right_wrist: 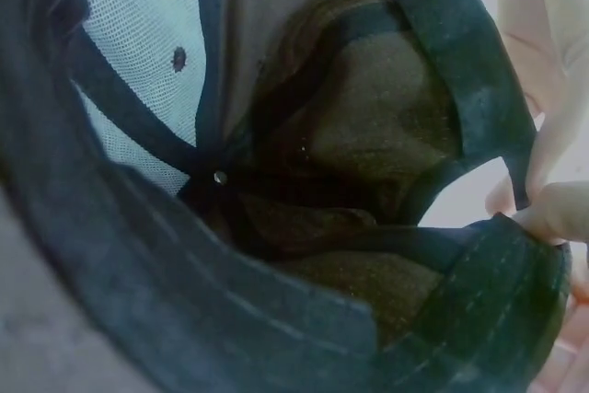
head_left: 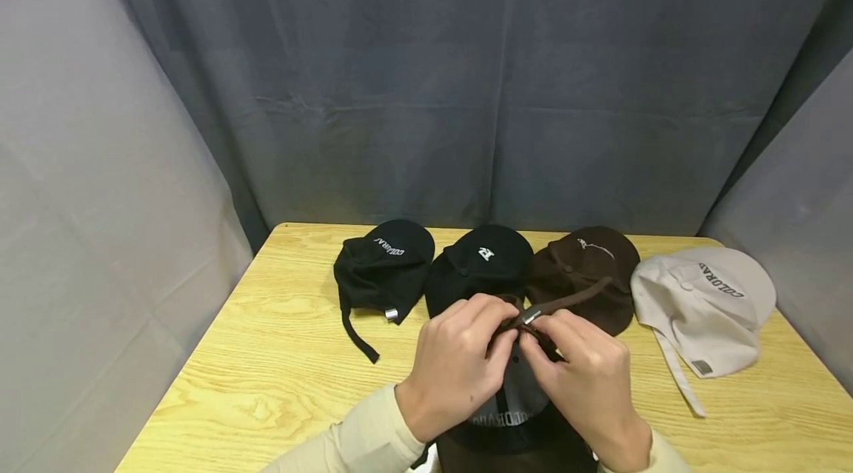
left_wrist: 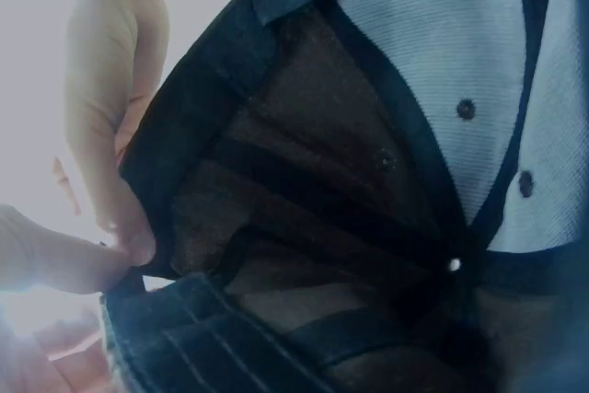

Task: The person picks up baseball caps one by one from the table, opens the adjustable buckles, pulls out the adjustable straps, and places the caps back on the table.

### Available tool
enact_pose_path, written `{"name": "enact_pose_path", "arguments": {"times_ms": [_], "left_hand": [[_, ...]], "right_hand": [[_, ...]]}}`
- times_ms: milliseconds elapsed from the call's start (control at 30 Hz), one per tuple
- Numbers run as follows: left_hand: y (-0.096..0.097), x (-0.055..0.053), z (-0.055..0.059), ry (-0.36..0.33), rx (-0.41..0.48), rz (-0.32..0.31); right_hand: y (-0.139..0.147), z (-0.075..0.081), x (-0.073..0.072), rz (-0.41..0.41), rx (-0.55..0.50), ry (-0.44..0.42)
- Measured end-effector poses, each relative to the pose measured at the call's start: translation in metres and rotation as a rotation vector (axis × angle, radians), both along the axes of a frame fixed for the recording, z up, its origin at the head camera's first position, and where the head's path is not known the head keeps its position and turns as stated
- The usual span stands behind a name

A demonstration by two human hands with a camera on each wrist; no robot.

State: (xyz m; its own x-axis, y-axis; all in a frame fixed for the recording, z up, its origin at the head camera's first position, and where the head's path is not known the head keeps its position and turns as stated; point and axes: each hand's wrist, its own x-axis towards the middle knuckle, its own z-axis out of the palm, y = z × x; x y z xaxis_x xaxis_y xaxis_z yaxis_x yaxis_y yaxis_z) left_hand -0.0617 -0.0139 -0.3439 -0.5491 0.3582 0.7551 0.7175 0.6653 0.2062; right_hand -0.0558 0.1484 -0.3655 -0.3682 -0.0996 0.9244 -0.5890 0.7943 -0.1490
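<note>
Low in the head view, both hands hold a dark brown baseball cap (head_left: 516,451), its brim toward the person and its inside facing up. A pale backing panel with reversed lettering shows inside the cap (left_wrist: 304,117). With thumb and fingers, my left hand (head_left: 460,362) pinches the back edge beside the metal buckle (head_left: 531,315). My right hand (head_left: 589,377) pinches the edge on the buckle's other side. A loose brown strap (head_left: 576,299) sticks out up and to the right from the buckle. In the right wrist view, the rear opening shows beside the pinching fingers (right_wrist: 552,213).
Across the back of the wooden table (head_left: 246,384) lie a black lettered cap (head_left: 383,273), another black cap (head_left: 476,266), a brown cap (head_left: 586,266) and a beige cap (head_left: 706,303). A grey curtain (head_left: 400,88) hangs behind; pale cloth walls flank the table.
</note>
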Motion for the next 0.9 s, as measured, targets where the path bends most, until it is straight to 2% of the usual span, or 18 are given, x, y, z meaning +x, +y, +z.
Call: {"name": "enact_pose_path", "arguments": {"times_ms": [233,533,900], "left_hand": [[0.0,-0.001,0.002,0.021,-0.008,-0.011],[-0.003,-0.002,0.0,0.067,-0.015,0.005],[-0.01,-0.003,-0.003,0.034,-0.021,0.019]], "right_hand": [[-0.001,0.004,0.002,0.028,0.01,0.001],[-0.003,0.004,0.0,0.042,0.023,0.0],[-0.004,0.003,-0.005,0.039,-0.012,-0.052]]}}
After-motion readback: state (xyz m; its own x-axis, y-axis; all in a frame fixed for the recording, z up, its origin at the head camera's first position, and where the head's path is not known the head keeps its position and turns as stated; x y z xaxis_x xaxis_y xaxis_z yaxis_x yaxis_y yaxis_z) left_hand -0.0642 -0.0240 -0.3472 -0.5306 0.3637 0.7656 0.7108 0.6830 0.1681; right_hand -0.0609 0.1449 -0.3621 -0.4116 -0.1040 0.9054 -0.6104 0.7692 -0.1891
